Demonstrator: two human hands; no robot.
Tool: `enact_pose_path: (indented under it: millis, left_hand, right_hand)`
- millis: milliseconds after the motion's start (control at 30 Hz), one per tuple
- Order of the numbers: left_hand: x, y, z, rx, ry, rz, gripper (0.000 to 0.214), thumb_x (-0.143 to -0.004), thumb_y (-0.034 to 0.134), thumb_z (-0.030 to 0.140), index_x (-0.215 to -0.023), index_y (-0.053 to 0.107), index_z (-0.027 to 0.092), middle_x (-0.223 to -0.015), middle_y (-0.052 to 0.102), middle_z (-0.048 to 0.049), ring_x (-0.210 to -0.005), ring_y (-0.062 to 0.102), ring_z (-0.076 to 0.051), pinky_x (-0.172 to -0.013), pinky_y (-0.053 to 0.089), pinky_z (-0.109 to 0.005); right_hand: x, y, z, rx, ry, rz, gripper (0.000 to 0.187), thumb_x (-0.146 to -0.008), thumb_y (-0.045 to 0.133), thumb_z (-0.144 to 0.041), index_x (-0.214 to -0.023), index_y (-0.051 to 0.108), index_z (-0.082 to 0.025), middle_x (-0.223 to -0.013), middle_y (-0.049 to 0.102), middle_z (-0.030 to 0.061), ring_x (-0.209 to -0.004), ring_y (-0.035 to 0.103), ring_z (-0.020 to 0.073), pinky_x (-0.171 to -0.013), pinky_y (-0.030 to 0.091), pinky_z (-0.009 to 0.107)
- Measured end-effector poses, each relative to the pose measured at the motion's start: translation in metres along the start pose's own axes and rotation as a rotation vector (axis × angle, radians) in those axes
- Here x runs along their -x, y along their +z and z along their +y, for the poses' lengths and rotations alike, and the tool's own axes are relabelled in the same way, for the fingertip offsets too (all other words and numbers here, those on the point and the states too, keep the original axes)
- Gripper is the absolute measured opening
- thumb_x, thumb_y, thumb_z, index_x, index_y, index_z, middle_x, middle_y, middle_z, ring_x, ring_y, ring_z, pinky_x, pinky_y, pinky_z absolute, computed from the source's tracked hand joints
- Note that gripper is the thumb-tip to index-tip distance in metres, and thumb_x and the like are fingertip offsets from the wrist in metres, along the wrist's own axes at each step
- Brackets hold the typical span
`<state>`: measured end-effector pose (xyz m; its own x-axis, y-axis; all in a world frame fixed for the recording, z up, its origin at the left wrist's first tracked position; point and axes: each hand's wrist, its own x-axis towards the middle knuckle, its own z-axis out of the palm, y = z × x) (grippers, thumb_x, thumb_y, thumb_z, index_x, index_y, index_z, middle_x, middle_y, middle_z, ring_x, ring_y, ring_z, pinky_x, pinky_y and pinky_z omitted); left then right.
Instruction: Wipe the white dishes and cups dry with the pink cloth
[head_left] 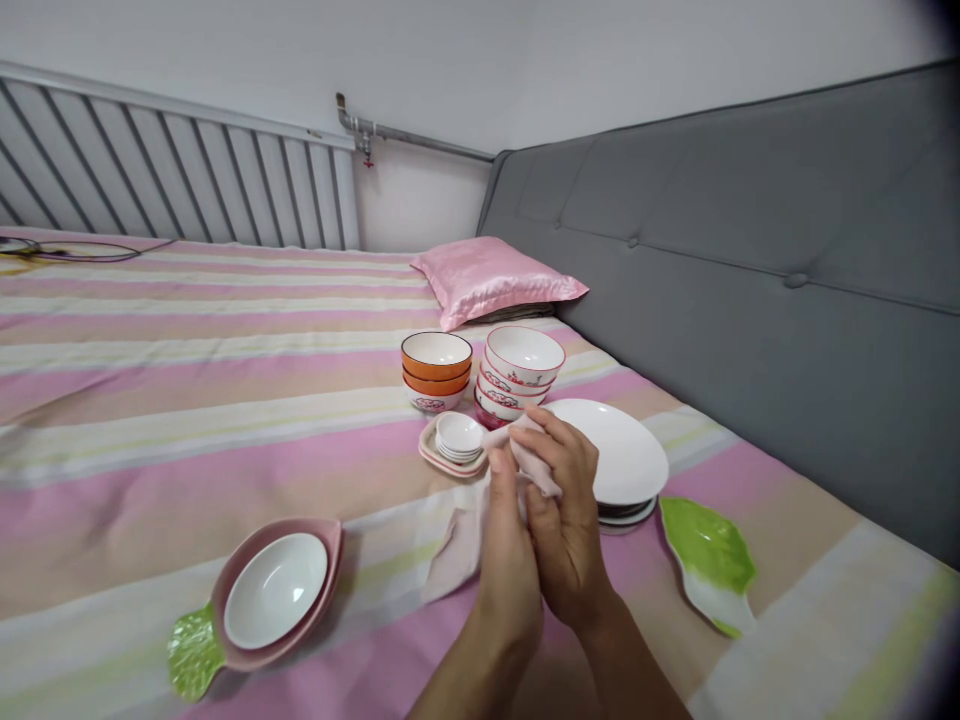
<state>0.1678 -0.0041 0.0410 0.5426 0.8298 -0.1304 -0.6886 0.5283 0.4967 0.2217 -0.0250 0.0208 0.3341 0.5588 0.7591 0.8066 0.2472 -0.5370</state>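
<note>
My left hand [506,540] and my right hand [566,500] are pressed together at the middle of the bed. Between them is a pale pink cloth [459,555], bunched in the fingers, with one end hanging down to the left. Whether something lies inside the cloth I cannot tell. Just beyond the hands are small white dishes [459,437] stacked on a squarish pink-rimmed plate [431,455]. To the right, partly covered by my right hand, is a stack of white plates [619,450].
Behind stand stacked orange and white bowls [437,365] and red-rimmed bowls [521,365]. At left a white bowl [277,592] sits in a pink radish-shaped dish [330,575]; at right lies a green leaf-shaped dish [709,555]. A pink pillow [499,280] rests by the grey headboard [720,220].
</note>
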Motion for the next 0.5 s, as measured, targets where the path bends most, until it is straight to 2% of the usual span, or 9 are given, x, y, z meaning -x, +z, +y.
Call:
enact_pose_path:
  millis: [133,300,500]
  left_hand:
    - [0.0,-0.004,-0.004,-0.129,0.058,-0.055,0.04,-0.082,0.052,0.049,-0.093,0.069,0.015,-0.103,0.068,-0.0078,-0.109,0.056,-0.024,-0.095,0.04,-0.032]
    - [-0.002,-0.014,-0.007,-0.303,0.059,-0.118,0.043,-0.082,0.049,0.05,-0.088,0.07,0.013,-0.09,0.07,-0.0069,-0.096,0.06,-0.024,-0.082,0.045,-0.028]
    - [0.0,-0.016,-0.007,-0.411,0.099,-0.179,0.045,-0.084,0.046,0.05,-0.086,0.071,0.012,-0.091,0.07,-0.0077,-0.101,0.058,-0.025,-0.079,0.044,-0.025]
  right_hand:
    - [-0.001,-0.004,-0.004,0.042,0.0,0.058,0.027,-0.089,0.034,-0.025,-0.104,0.056,-0.024,-0.125,0.05,0.006,-0.12,0.039,0.0255,-0.1,0.031,0.051]
    - [-0.002,-0.008,-0.005,0.027,0.024,0.091,0.028,-0.088,0.034,-0.022,-0.097,0.061,-0.023,-0.113,0.054,0.0061,-0.116,0.043,0.0248,-0.099,0.032,0.048]
    - [-0.004,-0.013,-0.005,-0.061,0.075,0.128,0.029,-0.088,0.035,-0.023,-0.087,0.063,-0.022,-0.1,0.058,0.0055,-0.103,0.051,0.023,-0.091,0.038,0.043]
